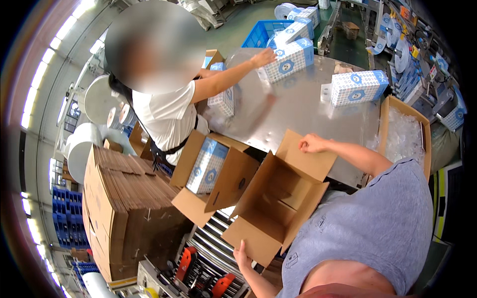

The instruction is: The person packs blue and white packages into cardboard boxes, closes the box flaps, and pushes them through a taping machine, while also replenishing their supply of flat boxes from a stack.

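An open cardboard box (pixel 278 198), its flaps spread, stands in front of me with its inside bare. My left hand (pixel 242 257) grips the edge of its near flap, thumb on the upper face. At the far flap, my right hand (pixel 313 143) has its fingers curled over the edge. Left of this box, a second open cardboard box (pixel 231 179) holds a blue-and-white patterned pack (pixel 207 166). Across the metal table, a co-worker's hand (pixel 263 58) touches another patterned pack (pixel 287 60).
A single patterned pack (pixel 358 88) lies on the metal table (pixel 303 107). Clear plastic fills a carton (pixel 405 131) at the right. Flattened cardboard (pixel 129 208) is stacked at left beside a roller conveyor (pixel 211 238). A blue crate (pixel 259 35) stands at the back, near machinery holding film rolls (pixel 401 54).
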`<state>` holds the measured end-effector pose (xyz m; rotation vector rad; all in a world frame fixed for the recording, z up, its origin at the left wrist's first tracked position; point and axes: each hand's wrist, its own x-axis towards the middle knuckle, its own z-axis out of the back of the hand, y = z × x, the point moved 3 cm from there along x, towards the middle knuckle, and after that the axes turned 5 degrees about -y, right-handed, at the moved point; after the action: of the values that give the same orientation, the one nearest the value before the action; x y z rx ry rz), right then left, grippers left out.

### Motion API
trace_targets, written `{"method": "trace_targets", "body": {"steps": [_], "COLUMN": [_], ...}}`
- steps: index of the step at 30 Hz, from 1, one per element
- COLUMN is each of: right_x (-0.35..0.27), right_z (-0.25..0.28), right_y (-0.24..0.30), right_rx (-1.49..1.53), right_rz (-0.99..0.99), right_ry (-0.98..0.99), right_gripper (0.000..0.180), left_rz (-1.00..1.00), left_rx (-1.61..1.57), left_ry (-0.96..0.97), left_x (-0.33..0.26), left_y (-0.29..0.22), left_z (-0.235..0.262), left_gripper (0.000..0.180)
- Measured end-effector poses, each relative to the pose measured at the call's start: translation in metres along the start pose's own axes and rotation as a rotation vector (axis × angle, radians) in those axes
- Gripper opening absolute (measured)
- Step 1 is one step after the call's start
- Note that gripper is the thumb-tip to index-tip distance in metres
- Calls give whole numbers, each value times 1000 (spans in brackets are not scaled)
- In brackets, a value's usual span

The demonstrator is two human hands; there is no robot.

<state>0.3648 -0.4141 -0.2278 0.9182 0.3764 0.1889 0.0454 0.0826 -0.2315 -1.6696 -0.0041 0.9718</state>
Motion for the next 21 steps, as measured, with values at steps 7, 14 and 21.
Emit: {"method": "trace_targets", "body": {"steps": [7, 14, 21], "right_x": [20, 125, 262], "right_z": [83, 161, 339], "right_y": [2, -23, -42], "right_rx": [438, 291, -455], "right_rz": [-163, 50, 331], "right_ry": [-2, -367, -842], "right_gripper": [12, 19, 75], "left_rz": [-687, -1052, -731], "left_rx": [156, 384, 299], "left_ry": [-561, -169, -138], "left_x": [-39, -46, -43], "left_y": [-122, -168, -158], "left_z": [-116, -250, -282], "left_gripper": [27, 14, 9]}}
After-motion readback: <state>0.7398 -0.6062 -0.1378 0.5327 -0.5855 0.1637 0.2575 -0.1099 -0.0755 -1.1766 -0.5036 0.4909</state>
